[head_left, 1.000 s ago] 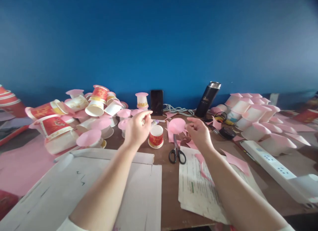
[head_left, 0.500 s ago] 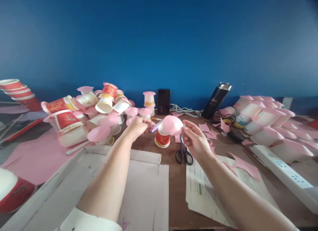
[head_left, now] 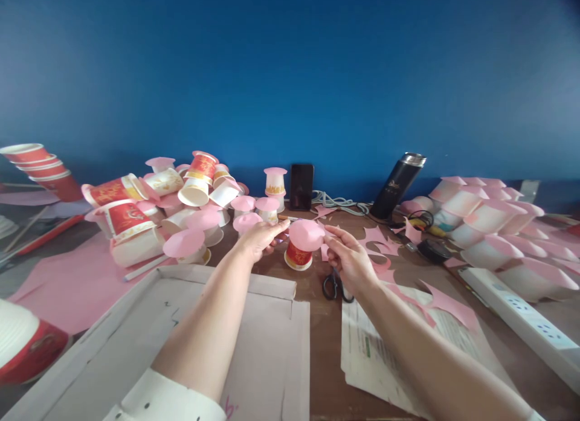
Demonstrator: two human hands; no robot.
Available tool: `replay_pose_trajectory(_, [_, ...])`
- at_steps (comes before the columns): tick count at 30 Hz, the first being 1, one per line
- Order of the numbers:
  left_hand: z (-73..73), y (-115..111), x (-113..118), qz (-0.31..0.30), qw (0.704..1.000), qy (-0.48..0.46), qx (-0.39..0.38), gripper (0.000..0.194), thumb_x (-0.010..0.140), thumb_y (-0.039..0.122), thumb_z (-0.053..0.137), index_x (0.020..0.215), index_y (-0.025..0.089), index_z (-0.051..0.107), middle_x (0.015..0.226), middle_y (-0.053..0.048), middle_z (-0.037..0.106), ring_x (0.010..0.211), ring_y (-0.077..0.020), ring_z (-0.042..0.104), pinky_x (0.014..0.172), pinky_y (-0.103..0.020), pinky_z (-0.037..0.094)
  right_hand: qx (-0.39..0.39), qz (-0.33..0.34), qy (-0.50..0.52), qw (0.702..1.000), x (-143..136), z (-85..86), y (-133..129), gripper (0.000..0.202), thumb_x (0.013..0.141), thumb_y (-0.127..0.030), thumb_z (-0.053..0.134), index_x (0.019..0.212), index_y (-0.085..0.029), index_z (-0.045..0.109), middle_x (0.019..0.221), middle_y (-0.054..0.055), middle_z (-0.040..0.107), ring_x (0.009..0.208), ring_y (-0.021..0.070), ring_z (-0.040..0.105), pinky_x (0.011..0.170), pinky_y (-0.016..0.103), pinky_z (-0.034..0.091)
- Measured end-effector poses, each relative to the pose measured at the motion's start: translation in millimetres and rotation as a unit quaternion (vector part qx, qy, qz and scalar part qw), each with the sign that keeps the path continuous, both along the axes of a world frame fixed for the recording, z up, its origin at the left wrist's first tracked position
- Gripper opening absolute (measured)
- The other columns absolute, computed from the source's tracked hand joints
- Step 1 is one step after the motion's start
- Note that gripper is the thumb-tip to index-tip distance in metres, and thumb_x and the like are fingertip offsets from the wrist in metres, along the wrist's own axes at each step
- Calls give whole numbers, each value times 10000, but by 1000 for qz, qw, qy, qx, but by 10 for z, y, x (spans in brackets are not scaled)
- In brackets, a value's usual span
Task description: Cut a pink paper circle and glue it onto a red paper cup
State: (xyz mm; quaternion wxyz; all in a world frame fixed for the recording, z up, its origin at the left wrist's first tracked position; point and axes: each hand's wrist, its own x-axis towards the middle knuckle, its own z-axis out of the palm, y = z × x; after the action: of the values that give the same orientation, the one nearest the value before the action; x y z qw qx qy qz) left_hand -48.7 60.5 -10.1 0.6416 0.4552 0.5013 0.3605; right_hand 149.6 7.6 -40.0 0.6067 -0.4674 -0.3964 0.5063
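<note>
A red and gold paper cup (head_left: 298,257) stands upside down on the brown table, with a round pink paper disc (head_left: 306,235) on its top. My right hand (head_left: 350,258) pinches the disc's right edge between thumb and fingers. At the disc's left edge is my left hand (head_left: 263,240), its fingers closed together; what they hold, if anything, is hidden. Black-handled scissors (head_left: 334,286) lie just below my right hand, partly covered by it. A pen (head_left: 290,218) lies behind the cup.
Cups with pink discs (head_left: 183,243) are heaped at left, others (head_left: 492,212) at right. A cardboard box lid (head_left: 272,348) lies in front. Farther back are a black phone (head_left: 301,186) and a dark bottle (head_left: 399,185). A power strip (head_left: 521,312) and papers (head_left: 385,360) lie at right.
The pink disc has shifted left and now sits more squarely over the cup. My left hand has come closer to it, and my right hand has moved slightly left with the disc's edge.
</note>
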Motion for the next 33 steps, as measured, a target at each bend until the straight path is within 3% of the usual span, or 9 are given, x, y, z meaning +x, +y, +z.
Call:
replay_pose_trajectory(15, [-41, 21, -11, -15, 997, -65, -50, 348, 592, 320, 825, 780, 121, 610, 608, 38, 484, 437, 0, 350, 355, -99, 185, -5, 1, -18, 1000, -29, -15, 16, 431, 682, -377, 736, 1059, -193, 635, 604, -58, 509, 502, 60, 423, 415, 174, 274])
replay_pose_trajectory(21, [-10, 36, -45, -19, 990, -98, -100, 305, 612, 231, 809, 798, 125, 592, 652, 28, 516, 431, 9, 375, 345, -73, 224, -32, 13, 5, 999, -21, -4, 29, 436, 666, -369, 750, 1049, -196, 635, 669, -38, 540, 520, 56, 440, 414, 166, 281])
replay_pose_trajectory(33, [-22, 35, -89, -20, 991, -67, -111, 290, 631, 221, 795, 797, 133, 574, 673, 28, 542, 457, -6, 462, 357, -72, 300, -54, 35, 8, 998, -38, 15, 45, 404, 663, -344, 761, 1013, -176, 648, 653, -35, 537, 505, 52, 432, 390, 160, 280])
